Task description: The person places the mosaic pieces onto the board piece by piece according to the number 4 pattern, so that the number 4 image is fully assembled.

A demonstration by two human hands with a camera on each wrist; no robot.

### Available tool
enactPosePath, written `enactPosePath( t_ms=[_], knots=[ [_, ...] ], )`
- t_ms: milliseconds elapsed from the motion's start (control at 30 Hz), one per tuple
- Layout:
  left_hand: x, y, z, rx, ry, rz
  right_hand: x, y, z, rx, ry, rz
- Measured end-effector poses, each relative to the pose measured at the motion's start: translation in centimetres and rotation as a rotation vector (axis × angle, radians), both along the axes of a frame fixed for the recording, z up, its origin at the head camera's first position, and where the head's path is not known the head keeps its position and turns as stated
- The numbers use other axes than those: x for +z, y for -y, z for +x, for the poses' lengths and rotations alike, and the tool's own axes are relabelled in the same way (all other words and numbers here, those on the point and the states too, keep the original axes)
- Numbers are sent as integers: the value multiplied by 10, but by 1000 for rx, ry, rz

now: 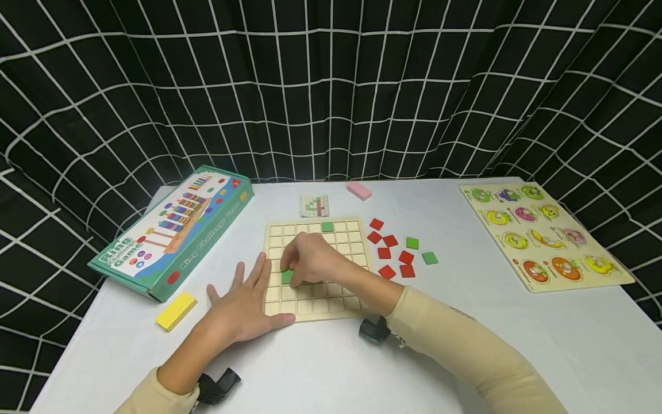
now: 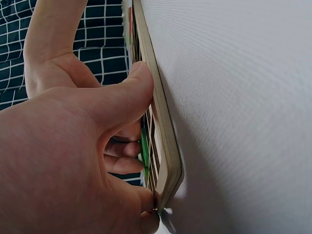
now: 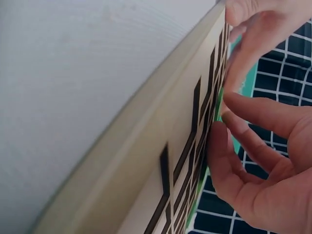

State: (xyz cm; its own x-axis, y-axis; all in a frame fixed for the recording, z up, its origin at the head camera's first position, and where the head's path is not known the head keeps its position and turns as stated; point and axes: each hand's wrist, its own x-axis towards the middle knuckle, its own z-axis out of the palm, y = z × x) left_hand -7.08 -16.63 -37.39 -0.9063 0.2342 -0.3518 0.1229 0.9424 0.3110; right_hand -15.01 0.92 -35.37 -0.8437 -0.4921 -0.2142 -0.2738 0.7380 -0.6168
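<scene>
A wooden grid board (image 1: 331, 302) lies at the middle of the white table. My right hand (image 1: 306, 259) reaches over it and pinches a green tile (image 1: 287, 278) against a cell near the board's left side. In the left wrist view that green tile (image 2: 145, 146) shows edge-on between those fingers. My left hand (image 1: 243, 305) lies flat on the table with straight fingers, its thumb (image 2: 131, 90) against the board's edge (image 2: 165, 146). Another green tile (image 1: 327, 226) sits in the top row. In the right wrist view my right hand's fingertips (image 3: 217, 141) touch the board (image 3: 161, 161).
Several loose red tiles (image 1: 385, 253) and two green tiles (image 1: 420, 250) lie right of the board. Behind it are a pattern card (image 1: 314, 206) and a pink block (image 1: 358, 190). A game box (image 1: 176, 230) and yellow block (image 1: 176, 310) lie left, a picture puzzle (image 1: 543, 233) far right.
</scene>
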Motion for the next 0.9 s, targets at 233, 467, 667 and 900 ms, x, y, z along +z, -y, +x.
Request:
enactPosePath(
  t_ms=[233, 467, 667, 900],
  knots=[
    [0, -1, -1, -6, -11, -5, 1, -11, -4, -18, 54, -59],
    [0, -1, 0, -1, -11, -8, 7, -30, -5, -1, 80, -163],
    [-1, -1, 0, 1, -14, -4, 14, -51, -6, -1, 56, -218],
    [0, -2, 0, 8, -14, -2, 23, -80, -7, -41, 45, -250]
  ],
)
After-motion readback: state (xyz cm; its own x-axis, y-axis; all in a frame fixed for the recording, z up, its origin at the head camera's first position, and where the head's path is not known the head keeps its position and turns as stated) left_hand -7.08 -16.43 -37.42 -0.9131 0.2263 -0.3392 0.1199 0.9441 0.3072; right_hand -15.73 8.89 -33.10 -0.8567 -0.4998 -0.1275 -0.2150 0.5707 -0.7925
